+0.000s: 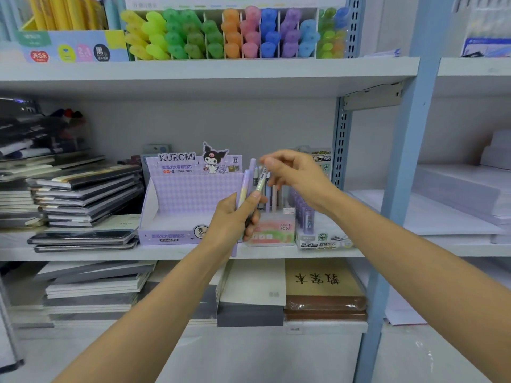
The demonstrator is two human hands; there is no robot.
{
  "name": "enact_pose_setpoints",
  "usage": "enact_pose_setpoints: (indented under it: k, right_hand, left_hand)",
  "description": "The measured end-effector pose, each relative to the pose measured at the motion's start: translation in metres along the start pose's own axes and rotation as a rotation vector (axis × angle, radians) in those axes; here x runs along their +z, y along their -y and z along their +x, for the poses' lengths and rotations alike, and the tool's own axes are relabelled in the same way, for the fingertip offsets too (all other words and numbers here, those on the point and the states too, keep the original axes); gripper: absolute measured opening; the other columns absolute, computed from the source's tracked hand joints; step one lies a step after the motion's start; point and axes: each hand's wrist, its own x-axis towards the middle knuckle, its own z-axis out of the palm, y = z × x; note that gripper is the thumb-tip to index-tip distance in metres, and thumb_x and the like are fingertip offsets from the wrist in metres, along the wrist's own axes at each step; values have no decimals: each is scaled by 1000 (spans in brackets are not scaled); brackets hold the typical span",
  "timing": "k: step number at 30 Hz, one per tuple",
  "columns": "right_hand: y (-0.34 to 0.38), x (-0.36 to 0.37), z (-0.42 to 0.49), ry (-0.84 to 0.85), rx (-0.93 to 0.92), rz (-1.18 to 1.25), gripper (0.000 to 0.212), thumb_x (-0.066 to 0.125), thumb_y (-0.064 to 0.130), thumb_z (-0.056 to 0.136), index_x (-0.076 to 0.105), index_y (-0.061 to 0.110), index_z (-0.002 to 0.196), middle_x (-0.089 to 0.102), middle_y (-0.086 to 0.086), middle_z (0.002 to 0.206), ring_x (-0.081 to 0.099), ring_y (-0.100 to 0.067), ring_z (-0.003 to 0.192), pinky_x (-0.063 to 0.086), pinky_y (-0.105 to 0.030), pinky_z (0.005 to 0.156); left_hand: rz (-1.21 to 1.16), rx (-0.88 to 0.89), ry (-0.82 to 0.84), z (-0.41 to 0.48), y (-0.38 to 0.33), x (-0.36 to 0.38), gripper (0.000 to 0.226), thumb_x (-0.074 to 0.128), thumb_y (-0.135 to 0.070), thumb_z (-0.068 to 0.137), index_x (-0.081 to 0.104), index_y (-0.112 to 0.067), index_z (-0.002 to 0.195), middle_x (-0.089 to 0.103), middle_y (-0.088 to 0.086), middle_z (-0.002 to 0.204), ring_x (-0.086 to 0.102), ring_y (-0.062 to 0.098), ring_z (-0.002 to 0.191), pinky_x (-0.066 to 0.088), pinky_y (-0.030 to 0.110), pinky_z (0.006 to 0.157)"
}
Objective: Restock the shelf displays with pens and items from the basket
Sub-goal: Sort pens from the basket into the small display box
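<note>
**Pen pinched above the box**

The right hand [293,175] pinched the top of a green pen [260,182]. The pen stood near upright, its foot in the bundle [244,189] gripped by the left hand [235,217]. The box [276,230] sat just below and behind both hands.

Two bare forearms are seen, uncovered from the wrist to the picture's edge. The left forearm [154,308] is cut off at 7 o'clock and the right forearm [414,261] at 4 o'clock. Both are lean and smooth. The left hand [235,217] and the right hand [293,172], near the centre, are bare as well. Slim fingers [272,161] with marked knuckles are shown on the right hand. A short, rounded nail is made out on the left thumb [253,197].
</note>
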Motion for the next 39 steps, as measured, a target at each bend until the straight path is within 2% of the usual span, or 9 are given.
enact_pose_setpoints:
  k: [5,11,14,19,21,26,33,36,39]
  right_hand:
    - [8,-8,-5,-122,10,141,5,62,-1,90,64,1,94,65,-11,74,64,-12,59,55,-20,61]
    - [7,-31,-16,-207,56,258,8,61,1,90,63,-2,98,71,-9,76,69,-16,67,58,-21,66]
    - [4,-29,-26,-109,72,223,10,64,1,88,62,-3,98,71,-9,76,69,-17,67,57,-21,64]
    - [0,-19,-46,242,127,2,11,67,10,87,66,6,97,72,-10,86,68,-20,76,57,-24,71]
    - [0,-13,-50,306,107,-102,12,68,16,88,69,7,96,72,-11,89,67,-19,80,56,-26,76]
    - [14,-4,-43,17,-47,-92,18,63,23,93,68,13,107,71,-1,91,66,-8,79,55,-24,72]
    - [23,-4,-34,87,-10,-94,11,65,16,91,67,14,102,70,-1,88,65,-8,78,53,-25,72]
    - [20,-8,-33,164,5,-115,20,62,17,94,65,13,113,70,-11,104,67,-20,96,55,-32,82]
    - [22,-10,-31,83,-48,-107,14,61,14,94,69,15,105,72,4,90,67,-5,83,51,-17,72]
  left_hand:
    - [-41,-49,-45,-5,-4,-1,35,54,-44,96,72,-15,90,59,1,59,42,11,38,34,19,37]
    - [-184,-71,-172,-7,-12,-10,34,67,-37,87,68,-4,95,60,-7,56,27,6,32,24,17,32]
    - [-202,-41,-293,-8,-17,-7,28,71,-32,86,64,-6,90,56,-5,49,25,7,32,23,17,33]
    - [-378,24,-438,-9,-30,1,12,71,-22,87,67,-12,92,75,5,84,22,8,34,21,17,35]
    - [-323,35,-436,-10,-33,5,17,70,-22,88,69,-8,98,72,3,77,22,8,35,21,17,34]
    - [-53,77,-287,-16,-33,14,14,70,-18,87,68,-7,94,52,-15,42,44,-2,33,35,8,40]
    - [27,102,-159,-17,-33,22,6,69,-16,88,68,-13,83,64,-9,54,44,0,34,35,10,38]
    - [30,122,-106,-16,-35,23,4,69,-15,88,69,-12,84,65,-9,55,48,-1,36,36,8,40]
    - [51,104,-117,-13,-35,24,9,66,-22,92,67,-13,89,58,-12,47,40,2,33,33,12,36]
